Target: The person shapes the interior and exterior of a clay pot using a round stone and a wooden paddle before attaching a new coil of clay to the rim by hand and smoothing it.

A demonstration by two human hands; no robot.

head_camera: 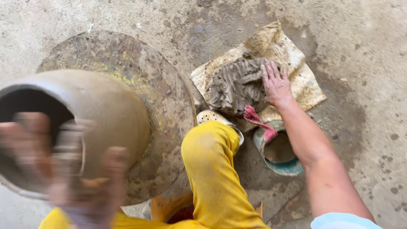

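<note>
My right hand [275, 85] reaches forward with its fingers spread and pressed onto a lump of wet grey clay [235, 87]. The clay lies on a stained sack-like sheet [292, 63] on the concrete floor. My left hand [63, 169] is blurred at the near left, at the mouth of a large round clay pot [106, 110]. It grips a small rounded grey object [70, 146], too blurred to identify. The pot sits on a wide, dirty round wheel [161, 93].
My knee in yellow trousers [212, 169] sits between wheel and clay. Beside it stands a teal bowl of muddy water [280, 152] with a pink rag [256, 118] over its rim. A pale perforated round object [210, 115] and an orange container [169, 208] lie close by.
</note>
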